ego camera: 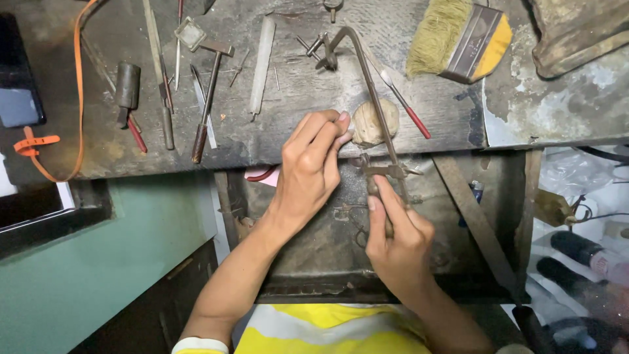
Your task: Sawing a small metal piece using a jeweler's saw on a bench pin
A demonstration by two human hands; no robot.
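My right hand (396,239) grips the wooden handle of a jeweller's saw (373,98), whose metal frame reaches up over the worn wooden bench (295,137). My left hand (313,167) rests at the bench's front edge, fingers curled and pinched together beside the saw blade; whatever small piece it may hold is hidden. A rounded tan lump (375,121) sits on the bench just past my left fingertips.
A hammer (208,98), files, a white stick (262,62), a red-handled tool (409,111) and a yellow-handled brush (462,36) lie on the bench. An orange strap (78,98) hangs at the left. A metal tray (327,262) sits under the bench. Bottles lie at lower right.
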